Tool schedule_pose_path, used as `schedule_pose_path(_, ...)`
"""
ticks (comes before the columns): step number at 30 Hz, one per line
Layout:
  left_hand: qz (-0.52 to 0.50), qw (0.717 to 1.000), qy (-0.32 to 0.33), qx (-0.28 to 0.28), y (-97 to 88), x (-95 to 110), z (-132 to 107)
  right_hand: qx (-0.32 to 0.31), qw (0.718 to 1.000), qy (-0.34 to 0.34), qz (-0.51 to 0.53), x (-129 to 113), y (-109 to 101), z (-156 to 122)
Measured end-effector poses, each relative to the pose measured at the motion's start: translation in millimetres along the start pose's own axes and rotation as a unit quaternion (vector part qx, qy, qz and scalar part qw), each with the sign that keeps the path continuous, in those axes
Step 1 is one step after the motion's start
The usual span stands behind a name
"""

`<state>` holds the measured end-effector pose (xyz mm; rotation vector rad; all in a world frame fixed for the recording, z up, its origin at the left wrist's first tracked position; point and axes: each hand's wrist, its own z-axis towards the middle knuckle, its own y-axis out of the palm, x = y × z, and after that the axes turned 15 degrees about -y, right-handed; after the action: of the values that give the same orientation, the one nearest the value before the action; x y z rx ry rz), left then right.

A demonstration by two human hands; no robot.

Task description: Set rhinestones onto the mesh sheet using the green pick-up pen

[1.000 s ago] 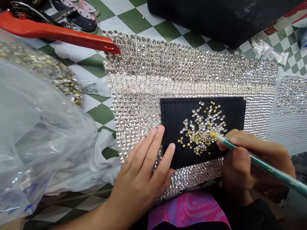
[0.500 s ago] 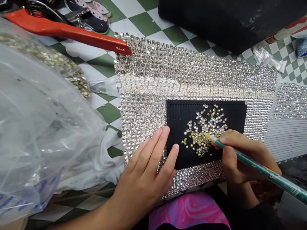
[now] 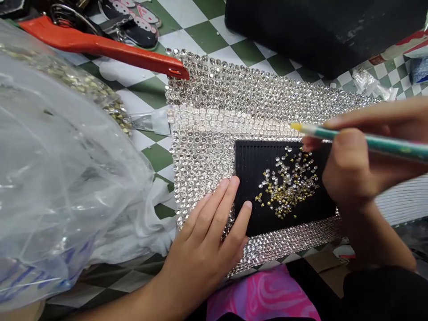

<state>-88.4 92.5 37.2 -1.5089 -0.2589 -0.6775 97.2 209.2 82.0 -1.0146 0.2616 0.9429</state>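
Observation:
A sheet covered in rows of clear rhinestones lies on the green-and-white checked table. On it rests a black ridged tray holding several loose silver and gold stones. My left hand lies flat with fingers stretched out, fingertips on the tray's left edge. My right hand is closed on a green pencil-like picker, held above the tray. Its yellow tip hovers over the sheet just beyond the tray's far edge.
A large clear plastic bag fills the left side, with gold studs behind it. A red-handled tool lies at the back left, touching the sheet's corner. A black box stands at the back right. White lined sheets sit right.
My right hand has lifted the picker off the pile of stones and carried its tip up to the sheet beyond the tray. My left hand has stayed in place.

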Motion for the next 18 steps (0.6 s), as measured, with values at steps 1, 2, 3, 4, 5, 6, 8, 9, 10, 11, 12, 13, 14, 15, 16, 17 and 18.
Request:
schedule_pose_path(1, -0.002, 1.000, 0.000, 0.002, 0.0, 0, 0, 0.018, 0.999, -0.038, 0.010, 4, 10, 4)
schedule_pose_path(2, -0.005, 1.000, 0.000, 0.001, 0.1, 0, 0, 0.011, 0.999, -0.044, 0.021, 7, 18, 8)
schedule_pose_path(3, -0.006, 1.000, 0.000, 0.001, 0.1, 0, 0, -0.001, 0.998, -0.062, 0.033, 9, 25, 10)
schedule_pose_path(4, -0.007, 1.000, 0.000, 0.000, 0.1, 0, 0, -0.017, 0.996, -0.073, 0.042, 11, 30, 12)
schedule_pose_path(5, -0.007, 1.000, 0.000, 0.000, 0.1, 0, 0, -0.036, 0.995, -0.077, 0.046, 12, 32, 13)
schedule_pose_path(6, -0.007, 1.000, 0.000, 0.001, 0.0, 0, 0, -0.048, 0.994, -0.087, 0.047, 13, 33, 14)
schedule_pose_path(8, -0.006, 1.000, 0.001, 0.002, 0.0, 0, -1, -0.072, 0.992, -0.091, 0.043, 12, 33, 15)
schedule_pose_path(9, -0.006, 1.000, 0.001, 0.003, 0.0, 0, -1, -0.083, 0.991, -0.093, 0.042, 12, 33, 15)
schedule_pose_path(10, -0.007, 1.000, 0.000, 0.002, 0.1, 0, 0, -0.094, 0.990, -0.094, 0.041, 11, 32, 15)
schedule_pose_path(11, -0.008, 1.000, -0.001, 0.002, 0.3, 0, 0, -0.101, 0.989, -0.095, 0.041, 10, 32, 15)
schedule_pose_path(12, -0.008, 1.000, 0.000, 0.003, 0.4, -1, 0, -0.106, 0.989, -0.094, 0.039, 10, 32, 15)
schedule_pose_path(13, -0.008, 1.000, 0.001, 0.004, 0.6, -1, 0, -0.110, 0.989, -0.093, 0.036, 10, 32, 15)
schedule_pose_path(14, -0.008, 1.000, 0.002, 0.006, 0.7, -1, 0, -0.110, 0.989, -0.091, 0.033, 10, 32, 15)
schedule_pose_path(15, -0.008, 1.000, 0.003, 0.008, 0.8, -1, 1, -0.113, 0.989, -0.089, 0.030, 10, 32, 15)
schedule_pose_path(16, -0.006, 1.000, 0.003, 0.008, 0.7, -1, 1, -0.119, 0.988, -0.090, 0.030, 10, 33, 15)
schedule_pose_path(17, -0.005, 1.000, 0.003, 0.007, 0.6, 0, 1, -0.124, 0.988, -0.091, 0.030, 11, 33, 15)
schedule_pose_path(18, -0.005, 1.000, 0.003, 0.006, 0.5, 0, 1, -0.130, 0.987, -0.090, 0.030, 11, 33, 15)
